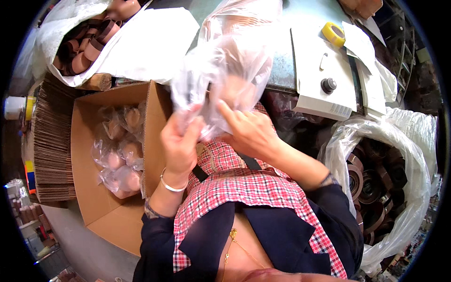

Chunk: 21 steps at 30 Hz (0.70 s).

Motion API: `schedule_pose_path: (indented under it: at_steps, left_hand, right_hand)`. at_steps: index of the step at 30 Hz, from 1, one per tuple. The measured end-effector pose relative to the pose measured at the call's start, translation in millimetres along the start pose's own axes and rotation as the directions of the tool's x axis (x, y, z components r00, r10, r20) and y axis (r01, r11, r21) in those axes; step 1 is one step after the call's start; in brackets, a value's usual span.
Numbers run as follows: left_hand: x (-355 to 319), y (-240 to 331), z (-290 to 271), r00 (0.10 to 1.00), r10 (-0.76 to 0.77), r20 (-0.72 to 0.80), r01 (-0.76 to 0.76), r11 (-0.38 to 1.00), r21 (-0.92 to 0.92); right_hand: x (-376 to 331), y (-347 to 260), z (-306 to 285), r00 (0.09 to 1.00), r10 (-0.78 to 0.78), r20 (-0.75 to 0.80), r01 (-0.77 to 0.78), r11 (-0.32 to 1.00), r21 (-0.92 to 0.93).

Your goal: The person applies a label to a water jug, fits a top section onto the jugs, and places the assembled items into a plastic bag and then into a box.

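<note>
"Left hand [181,141] first: what's its state?"

"Pinching film of a thin, clear plastic bag [197,75], upper centre of the frame. The right hand [251,131] points 1 finger at the bag; whether it grips, I cannot tell."

"Which step?"

"Bagging 1 tan, rounded piece [237,89], I judge. Next calls for gathering the film snugly, then perhaps the open brown cardboard box [108,225] at left, where similar tan bagged pieces [115,160] lie."

"And its direction?"

"Its long axis runs roughly up the frame; blur hides which end opens."
</note>
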<state>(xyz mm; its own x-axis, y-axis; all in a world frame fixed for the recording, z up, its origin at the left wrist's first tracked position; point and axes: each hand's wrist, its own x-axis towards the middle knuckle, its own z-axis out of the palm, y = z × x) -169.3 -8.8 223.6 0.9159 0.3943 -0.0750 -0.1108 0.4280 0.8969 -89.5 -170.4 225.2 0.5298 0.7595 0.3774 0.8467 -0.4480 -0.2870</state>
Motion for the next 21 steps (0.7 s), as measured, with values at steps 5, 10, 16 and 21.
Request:
schedule_pose_path:
  at_steps: [5, 10, 16, 21]
  left_hand:
    - [3, -13, -4, 0.796, 0.466, 0.385, -0.585, 0.432, 0.686]
    - [82, -38, 18, 0.737, 0.672, 0.075, -0.661, 0.693, 0.288]
    - [100, 84, -51, 0.654, 0.677, -0.337, -0.721, 0.693, -0.007]
    - [-52, 242, -118, 0.105, 0.973, -0.204, -0.502, 0.229, 0.834]
  right_hand:
    - [36, -21, 25, 0.942, 0.210, -0.262, -0.122, 0.941, 0.315]
    - [30, -40, 12, 0.960, -0.279, -0.014, 0.276, 0.939, 0.206]
    - [14, 8, 6, 0.979, -0.093, -0.181, 0.152, 0.927, 0.344]
    - [-6, 47, 26, 0.995, 0.011, 0.100, -0.035, 0.970, 0.240]
